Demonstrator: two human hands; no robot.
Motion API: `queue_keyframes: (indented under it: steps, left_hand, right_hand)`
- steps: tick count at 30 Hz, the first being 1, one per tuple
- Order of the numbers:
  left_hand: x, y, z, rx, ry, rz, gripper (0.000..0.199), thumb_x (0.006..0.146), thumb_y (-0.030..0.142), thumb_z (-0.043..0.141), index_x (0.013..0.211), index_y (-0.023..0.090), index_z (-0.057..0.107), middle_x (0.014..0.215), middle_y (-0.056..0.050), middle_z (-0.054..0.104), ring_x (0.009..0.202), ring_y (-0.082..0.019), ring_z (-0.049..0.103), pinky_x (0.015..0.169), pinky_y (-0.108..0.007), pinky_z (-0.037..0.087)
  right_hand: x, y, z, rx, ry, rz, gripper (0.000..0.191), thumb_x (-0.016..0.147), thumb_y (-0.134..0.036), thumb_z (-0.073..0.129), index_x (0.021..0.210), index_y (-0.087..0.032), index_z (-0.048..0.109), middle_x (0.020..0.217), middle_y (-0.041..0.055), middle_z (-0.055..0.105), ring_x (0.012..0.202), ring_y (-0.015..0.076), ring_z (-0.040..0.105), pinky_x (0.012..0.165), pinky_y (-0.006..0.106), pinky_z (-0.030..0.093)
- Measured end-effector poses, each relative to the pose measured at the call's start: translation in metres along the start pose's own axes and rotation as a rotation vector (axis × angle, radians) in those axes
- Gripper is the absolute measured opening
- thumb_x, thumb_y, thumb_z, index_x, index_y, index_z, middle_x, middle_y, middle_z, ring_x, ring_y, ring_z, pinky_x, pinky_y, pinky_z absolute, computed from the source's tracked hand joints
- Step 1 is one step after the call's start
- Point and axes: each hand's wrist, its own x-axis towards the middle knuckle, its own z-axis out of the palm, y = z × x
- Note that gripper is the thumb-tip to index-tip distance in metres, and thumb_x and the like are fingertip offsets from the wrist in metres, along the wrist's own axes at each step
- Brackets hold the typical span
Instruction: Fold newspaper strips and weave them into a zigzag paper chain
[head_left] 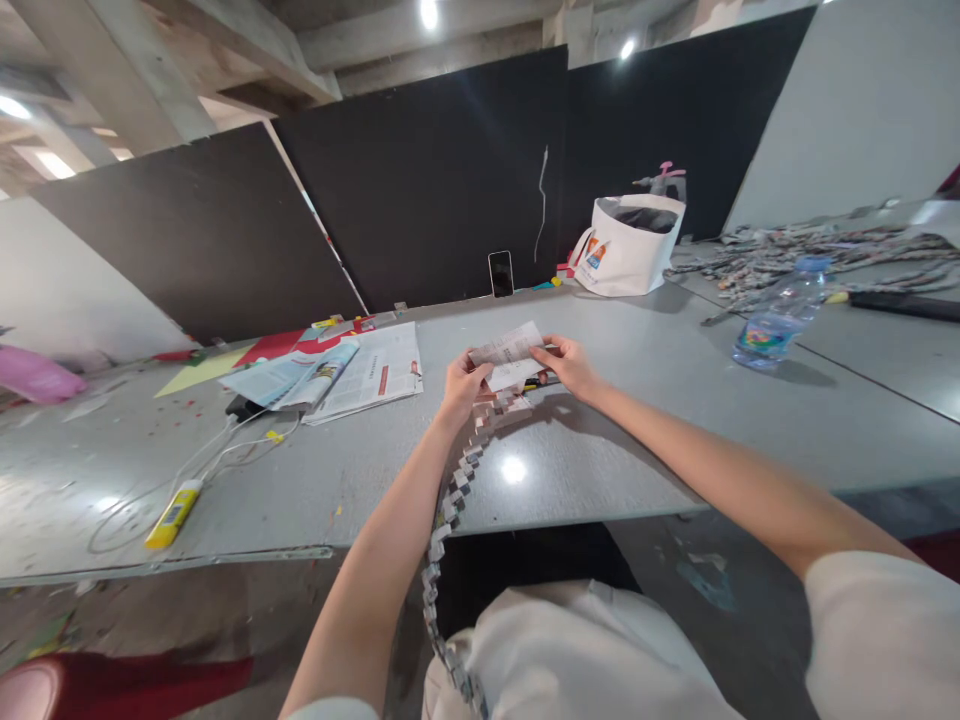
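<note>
A small piece of printed newspaper (pixel 512 346) is stretched between my two hands above the table. My left hand (pixel 466 382) pinches its left side. On the right, my right hand (pixel 562 364) holds the other side, thumb on top of the paper. Just below the paper lie more small paper pieces (pixel 510 412) and a dark and yellow tool, partly hidden by the paper and my right hand. From there a folded-paper zigzag chain (pixel 452 500) runs down over the table's front edge to my lap.
Newspapers (pixel 375 375) and a yellow glue stick (pixel 174 513) with white cables lie left. A phone (pixel 501 274) leans on the black partition. A white bag (pixel 630 245), a water bottle (pixel 780 315) and rolled paper strips (pixel 810 255) are at right.
</note>
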Motion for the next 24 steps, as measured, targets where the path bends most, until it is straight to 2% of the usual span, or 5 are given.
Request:
queue_keyframes:
  steps: [4, 10, 17, 20, 24]
  left_hand:
    - [0.003, -0.002, -0.004, 0.053, -0.039, 0.094, 0.023, 0.078, 0.029, 0.077, 0.097, 0.020, 0.069, 0.065, 0.005, 0.054, 0.047, -0.008, 0.046, 0.048, -0.021, 0.045]
    - [-0.003, -0.003, -0.003, 0.088, -0.305, 0.062, 0.043, 0.079, 0.035, 0.080, 0.119, 0.024, 0.071, 0.070, 0.003, 0.060, 0.051, -0.009, 0.051, 0.051, -0.021, 0.044]
    - [-0.002, 0.000, -0.005, -0.079, -0.338, -0.029, 0.032, 0.083, 0.046, 0.068, 0.094, 0.017, 0.073, 0.071, -0.005, 0.067, 0.057, -0.016, 0.062, 0.057, -0.027, 0.051]
    - [-0.001, -0.001, -0.004, -0.090, -0.332, -0.096, 0.045, 0.086, 0.059, 0.068, 0.104, 0.018, 0.070, 0.073, -0.008, 0.072, 0.053, -0.019, 0.064, 0.050, -0.028, 0.046]
    - [0.001, -0.009, 0.001, 0.098, -0.376, -0.077, 0.054, 0.079, 0.049, 0.086, 0.118, 0.015, 0.072, 0.090, -0.013, 0.079, 0.063, -0.021, 0.072, 0.053, -0.027, 0.049]
  right_hand:
    - [-0.001, 0.002, 0.003, 0.058, 0.019, 0.026, 0.029, 0.085, -0.046, 0.080, 0.102, -0.024, 0.073, 0.076, 0.0000, 0.071, 0.052, 0.0140, 0.057, 0.054, 0.031, 0.049]
    - [0.004, 0.011, 0.000, 0.170, 0.112, 0.038, 0.016, 0.081, -0.035, 0.077, 0.088, -0.023, 0.068, 0.075, -0.0009, 0.067, 0.056, 0.0133, 0.058, 0.054, 0.029, 0.049]
    - [0.001, 0.012, 0.002, 0.199, 0.166, 0.037, 0.006, 0.075, -0.028, 0.066, 0.078, -0.024, 0.063, 0.072, -0.0029, 0.062, 0.058, 0.0131, 0.058, 0.056, 0.028, 0.049]
    - [-0.004, 0.009, 0.004, 0.146, 0.100, 0.010, 0.005, 0.076, -0.027, 0.063, 0.080, -0.024, 0.064, 0.072, -0.0029, 0.062, 0.063, 0.0142, 0.060, 0.060, 0.028, 0.051]
    - [-0.008, 0.004, 0.007, 0.008, 0.043, -0.024, 0.012, 0.080, -0.028, 0.065, 0.090, -0.023, 0.070, 0.076, -0.0013, 0.066, 0.067, 0.0151, 0.060, 0.063, 0.028, 0.051]
